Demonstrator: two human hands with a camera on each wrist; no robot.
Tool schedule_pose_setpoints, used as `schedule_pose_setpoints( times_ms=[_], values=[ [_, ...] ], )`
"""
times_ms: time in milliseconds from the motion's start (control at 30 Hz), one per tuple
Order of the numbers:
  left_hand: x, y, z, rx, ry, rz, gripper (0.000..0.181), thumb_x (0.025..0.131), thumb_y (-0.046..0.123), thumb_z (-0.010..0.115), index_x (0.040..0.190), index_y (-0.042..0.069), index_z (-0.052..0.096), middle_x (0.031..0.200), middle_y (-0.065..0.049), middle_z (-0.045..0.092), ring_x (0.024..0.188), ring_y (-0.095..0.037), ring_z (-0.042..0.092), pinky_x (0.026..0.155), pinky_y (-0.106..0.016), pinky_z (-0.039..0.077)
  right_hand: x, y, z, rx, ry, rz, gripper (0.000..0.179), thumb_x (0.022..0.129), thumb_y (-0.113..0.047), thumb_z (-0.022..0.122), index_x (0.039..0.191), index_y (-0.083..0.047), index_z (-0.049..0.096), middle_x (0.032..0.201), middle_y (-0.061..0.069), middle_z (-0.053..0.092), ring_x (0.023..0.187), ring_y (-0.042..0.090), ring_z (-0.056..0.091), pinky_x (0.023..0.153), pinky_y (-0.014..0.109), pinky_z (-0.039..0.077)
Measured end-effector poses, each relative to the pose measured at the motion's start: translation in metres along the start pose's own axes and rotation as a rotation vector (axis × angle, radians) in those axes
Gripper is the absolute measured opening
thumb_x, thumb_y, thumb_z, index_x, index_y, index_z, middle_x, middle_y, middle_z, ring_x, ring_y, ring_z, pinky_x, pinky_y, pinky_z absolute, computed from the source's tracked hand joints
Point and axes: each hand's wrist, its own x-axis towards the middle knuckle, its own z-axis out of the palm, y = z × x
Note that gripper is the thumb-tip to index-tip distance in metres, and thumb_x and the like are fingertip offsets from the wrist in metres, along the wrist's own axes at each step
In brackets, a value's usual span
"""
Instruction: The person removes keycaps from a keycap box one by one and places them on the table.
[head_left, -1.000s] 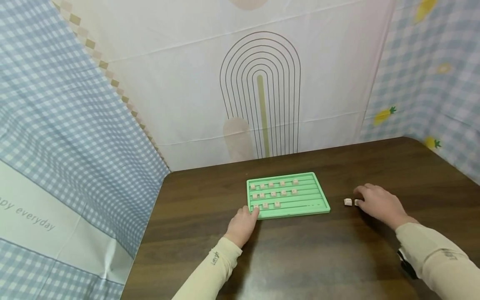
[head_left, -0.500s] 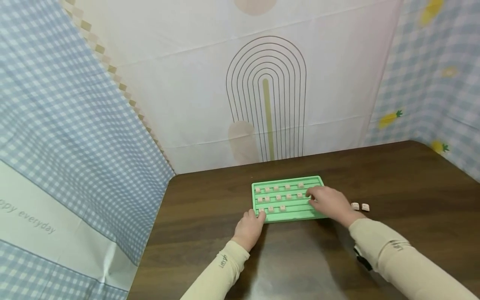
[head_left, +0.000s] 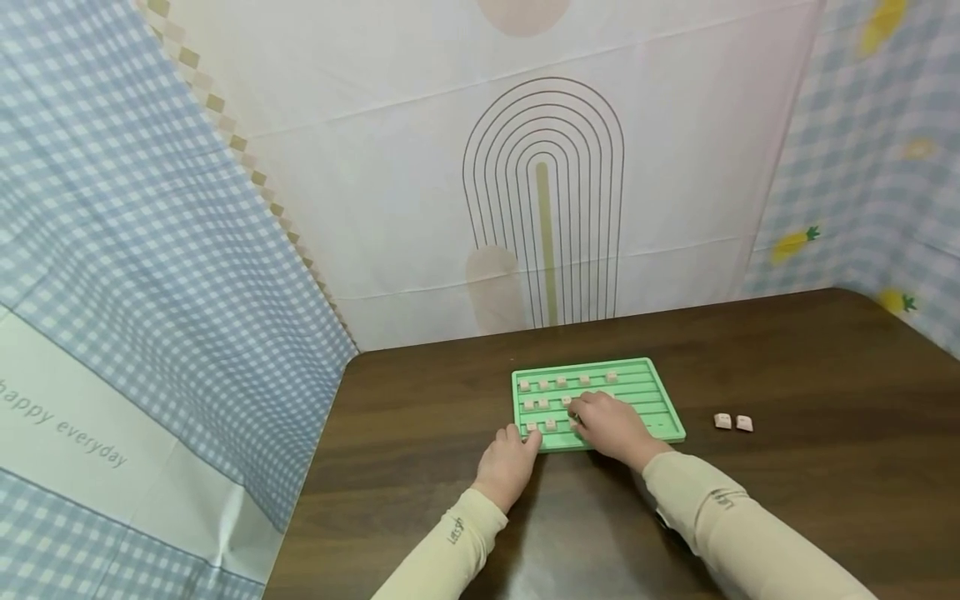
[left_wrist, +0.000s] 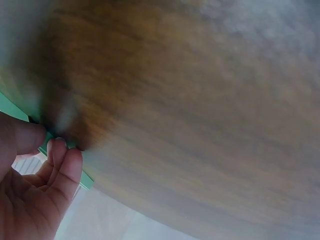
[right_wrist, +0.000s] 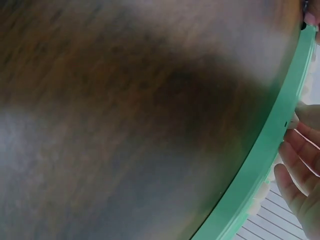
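A light green tray with ridged rows lies on the table, bearing rows of small off-white keycaps. At its front left corner my left hand grips the edge; the left wrist view has the thumb and fingers around the green rim. My right hand is over the middle of the front row and covers part of the rows. In the right wrist view, its thumb and fingers pinch a small off-white keycap just above the tray's rim.
Two loose keycaps, one beside the other, lie on the brown wooden table to the right of the tray. Behind the table hangs a white patterned cloth; blue checked cloth hangs at the left side.
My right hand has moved left from the loose keycaps, across the tray's right part, to its front row. The left hand stays at the tray's corner. The head view has shifted slightly.
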Motion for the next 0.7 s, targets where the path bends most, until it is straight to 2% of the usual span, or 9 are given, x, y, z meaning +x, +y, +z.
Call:
schedule_pose_setpoints(
  times_ms=[200,400,500,633,700],
  values=[
    [0.0007,0.0003,0.002,-0.004,0.026,-0.005,0.01,0.09,0.011,0.051,0.096,0.016,0.044,0.08,-0.006,0.051,0.067,-0.014,0.051,0.049,-0.019,0.044,0.0032,-0.0003,0.0053,-0.097,0.061,-0.061,0.01,0.082,-0.018,0.068,0.089,-0.01,0.065,0.084,0.003,0.064,0.077,0.02,0.059,0.063,0.034,0.049],
    [0.0025,0.0026,-0.0005,-0.009,0.045,-0.005,0.008,0.091,0.011,0.049,0.096,0.016,0.045,0.079,-0.006,0.051,0.067,-0.014,0.05,0.048,-0.019,0.044,0.0026,0.0028,0.0047,-0.101,0.065,-0.046,0.009,0.083,-0.018,0.067,0.086,-0.011,0.064,0.082,0.002,0.063,0.074,0.019,0.057,0.061,0.034,0.048],
    [0.003,0.0024,-0.0016,-0.014,0.021,-0.008,0.008,0.091,0.011,0.048,0.097,0.017,0.045,0.08,-0.006,0.051,0.067,-0.014,0.05,0.048,-0.019,0.044,0.0025,0.003,0.0059,-0.103,0.076,-0.049,0.008,0.083,-0.018,0.067,0.086,-0.011,0.064,0.083,0.002,0.063,0.075,0.019,0.057,0.062,0.034,0.048],
    [0.0028,0.0014,-0.002,-0.043,-0.051,-0.011,0.011,0.091,0.01,0.05,0.098,0.016,0.045,0.082,-0.008,0.051,0.069,-0.015,0.05,0.049,-0.021,0.045,0.0019,0.003,0.0081,-0.11,0.079,-0.066,0.01,0.084,-0.019,0.066,0.089,-0.011,0.065,0.085,0.002,0.064,0.077,0.019,0.058,0.065,0.034,0.049],
    [0.0029,0.001,-0.0018,-0.059,-0.066,-0.011,0.011,0.091,0.01,0.051,0.098,0.015,0.044,0.083,-0.009,0.051,0.07,-0.016,0.051,0.049,-0.021,0.045,0.0008,0.0037,0.0074,-0.109,0.079,-0.07,0.011,0.084,-0.02,0.066,0.09,-0.011,0.065,0.086,0.002,0.064,0.079,0.019,0.058,0.066,0.034,0.05]
  ],
)
